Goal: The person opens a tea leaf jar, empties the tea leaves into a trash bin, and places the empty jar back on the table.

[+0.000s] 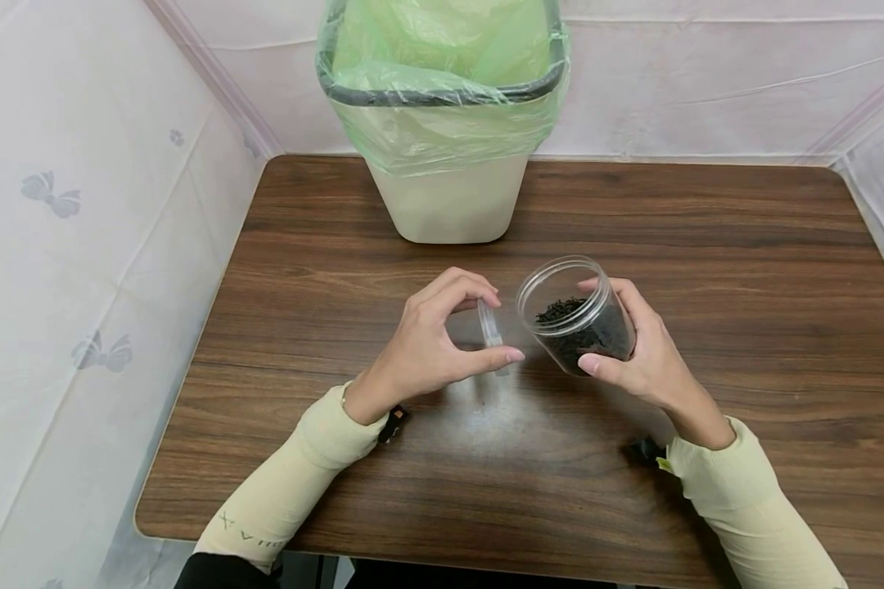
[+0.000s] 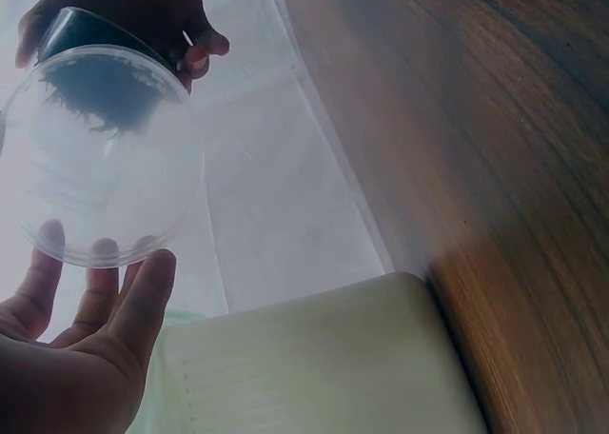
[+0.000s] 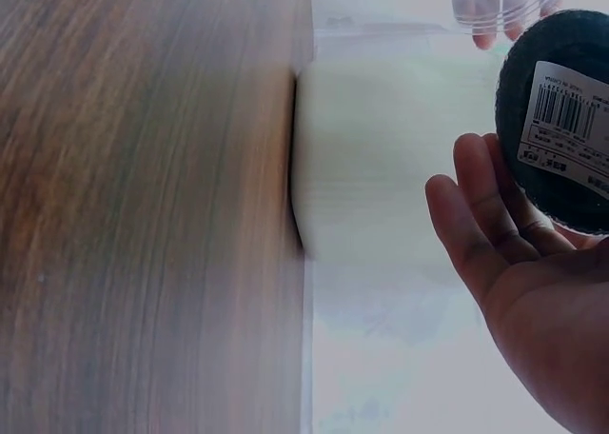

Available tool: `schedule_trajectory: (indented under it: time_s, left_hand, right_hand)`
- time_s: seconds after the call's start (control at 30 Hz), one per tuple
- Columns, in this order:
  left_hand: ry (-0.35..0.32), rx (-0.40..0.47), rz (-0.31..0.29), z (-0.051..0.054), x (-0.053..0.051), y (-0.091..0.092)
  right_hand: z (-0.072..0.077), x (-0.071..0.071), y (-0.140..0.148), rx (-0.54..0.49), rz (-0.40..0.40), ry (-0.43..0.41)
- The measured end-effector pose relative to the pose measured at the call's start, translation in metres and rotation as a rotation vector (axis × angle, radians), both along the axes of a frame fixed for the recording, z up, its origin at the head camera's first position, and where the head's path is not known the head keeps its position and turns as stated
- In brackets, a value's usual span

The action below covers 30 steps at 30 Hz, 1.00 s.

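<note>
My left hand [image 1: 435, 339] pinches a clear round lid [image 1: 489, 327] on edge between thumb and fingers. In the left wrist view the see-through lid [image 2: 109, 191] faces the camera, with the jar behind it. A clear jar [image 1: 552, 348] is gripped by my right hand [image 1: 648, 356] around its side and lower part. Its uncovered mouth tilts to the left, apart from the lid. Dark, shredded, leaf-like bits [image 1: 563, 311] lie inside. On the jar's base, a white barcode label [image 3: 566, 120] shows in the right wrist view.
A cream bin [image 1: 449, 200] with a green plastic liner [image 1: 449, 139] stands at the back of the brown wooden table [image 1: 265, 327], beyond both hands. White sheeting [image 1: 81, 262] hangs along the left and back sides.
</note>
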<state>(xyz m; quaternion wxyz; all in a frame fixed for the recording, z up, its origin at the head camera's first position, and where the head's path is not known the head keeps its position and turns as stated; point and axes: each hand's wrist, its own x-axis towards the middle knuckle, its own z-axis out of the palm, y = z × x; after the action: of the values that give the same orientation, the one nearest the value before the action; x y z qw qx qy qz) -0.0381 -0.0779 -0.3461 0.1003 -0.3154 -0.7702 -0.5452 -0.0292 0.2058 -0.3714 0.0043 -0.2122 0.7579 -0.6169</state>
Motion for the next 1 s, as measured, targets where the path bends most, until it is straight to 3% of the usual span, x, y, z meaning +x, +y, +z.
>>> schedule_trajectory:
  time_s: [0.4,1.0]
  left_hand:
    - [-0.097,-0.073,-0.013,-0.0023,0.002,0.0004]
    - [-0.105,-0.203,-0.009,-0.0098,-0.0006,-0.0034]
  right_hand:
    - [0.0024,0.0023,0.0025,-0.017,-0.026,0.018]
    - [0.0049,-0.001,0.0018,-0.004,-0.03,0.08]
